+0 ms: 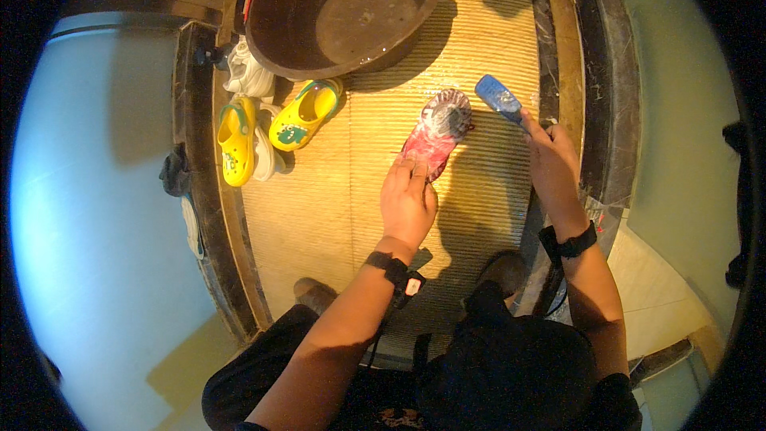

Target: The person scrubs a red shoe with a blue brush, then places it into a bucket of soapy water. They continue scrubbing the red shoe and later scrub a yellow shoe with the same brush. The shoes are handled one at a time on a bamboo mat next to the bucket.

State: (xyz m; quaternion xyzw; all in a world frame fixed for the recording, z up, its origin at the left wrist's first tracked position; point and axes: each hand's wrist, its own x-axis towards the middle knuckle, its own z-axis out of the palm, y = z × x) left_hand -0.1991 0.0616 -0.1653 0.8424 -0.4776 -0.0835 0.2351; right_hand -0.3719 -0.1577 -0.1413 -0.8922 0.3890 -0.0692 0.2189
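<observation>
A small red-and-white shoe (432, 139), wet and streaked with suds, lies on the ribbed floor in front of me. My left hand (412, 191) grips its near end, fingers over the top and part of the shoe hidden beneath them. To the right, my right hand (552, 155) holds a blue scrubbing brush (499, 97) by the handle. Whitish foam clings to the brush head, which is apart from the shoe. Which way the bristles face is not clear.
A large dark plastic tub (368, 18) with water stands ahead. Left of it are yellow clogs (304, 115) with green straps, and white shoes (250, 75). Raised dark stone edges (604, 90) flank the ribbed yellowish floor (305, 215). A dark cloth (175, 170) lies on the left ledge.
</observation>
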